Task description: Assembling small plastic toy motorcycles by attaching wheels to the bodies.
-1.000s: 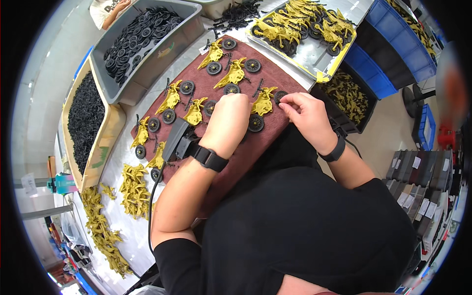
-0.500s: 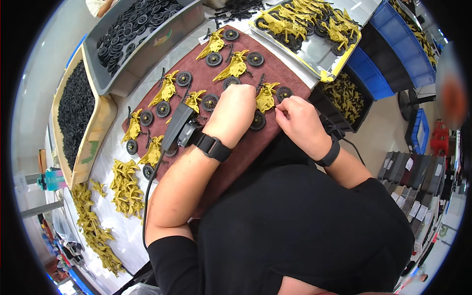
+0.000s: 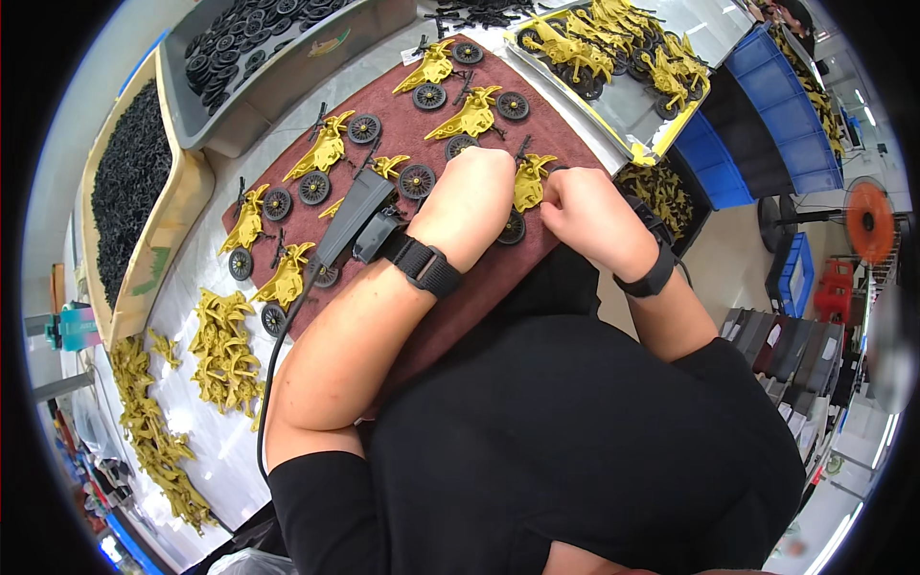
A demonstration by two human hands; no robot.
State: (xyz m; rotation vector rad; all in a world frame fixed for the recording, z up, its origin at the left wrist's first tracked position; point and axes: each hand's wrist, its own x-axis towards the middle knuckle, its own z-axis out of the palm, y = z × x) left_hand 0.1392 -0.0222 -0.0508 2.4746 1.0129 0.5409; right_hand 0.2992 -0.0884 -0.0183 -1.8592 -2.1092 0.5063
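My left hand [image 3: 482,196] is closed over the brown cloth, its back turned up; its fingertips, and anything in them, are hidden. Between my hands lies a yellow toy motorcycle body [image 3: 530,182], with a black spoked wheel [image 3: 513,228] beneath it. Just right of that body, my right hand [image 3: 589,213] has its fingers curled together, covering most of another wheel; what they hold does not show. More partly assembled motorcycles, such as one yellow body with wheels [image 3: 321,149], lie in rows on the cloth [image 3: 383,91].
A grey bin of black wheels [image 3: 278,81] and a cream bin of small black parts [image 3: 182,206] stand at the far left. Yellow parts [image 3: 225,350] lie heaped on the table. A yellow-rimmed tray [image 3: 644,153] holds motorcycles at the far right, near blue crates [image 3: 781,110].
The view has shifted slightly, so the cloth and bins sit further left. My right hand has moved over the wheel beside the yellow body; my left hand stays closed.
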